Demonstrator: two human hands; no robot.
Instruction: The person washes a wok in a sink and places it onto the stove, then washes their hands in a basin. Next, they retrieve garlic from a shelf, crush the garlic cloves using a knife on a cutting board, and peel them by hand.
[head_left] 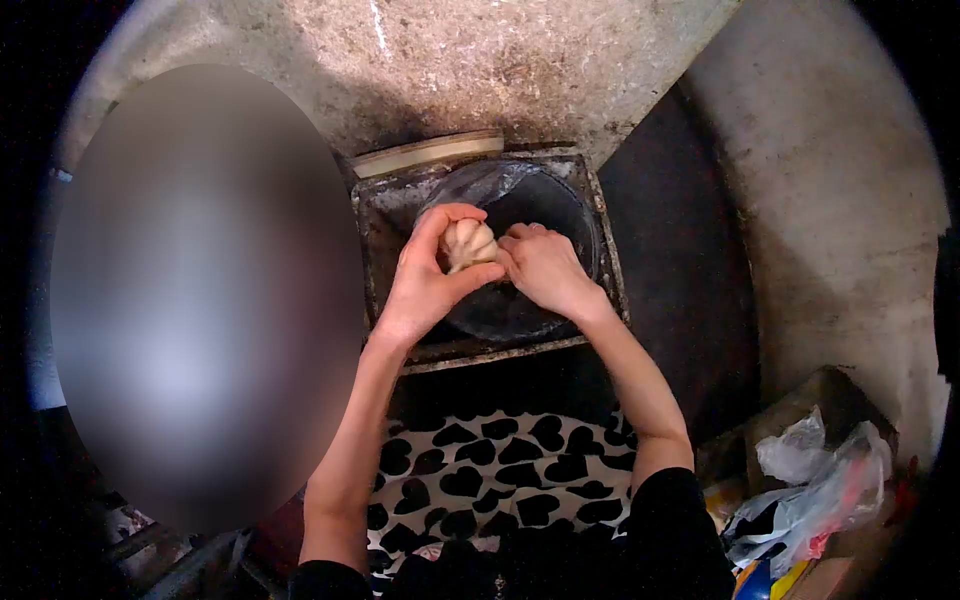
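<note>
My left hand (432,272) holds a pale garlic bulb (470,243) between its thumb and fingers, with the separate cloves showing as ridges. Close against the bulb's right side is my right hand (543,268), its fingers curled in and pressed together. Whatever those fingertips pinch, if anything, is hidden from me. Both hands are above a dark round bin (500,322) lined with thin clear plastic. The bin sits within a worn square frame (480,358).
A stained wall (480,70) rises behind the bin, with a pale strip (430,153) along its foot. Crumpled plastic bags (815,480) lie at the lower right. Heart-patterned cloth (500,470) covers my lap. A large blurred patch hides the left side.
</note>
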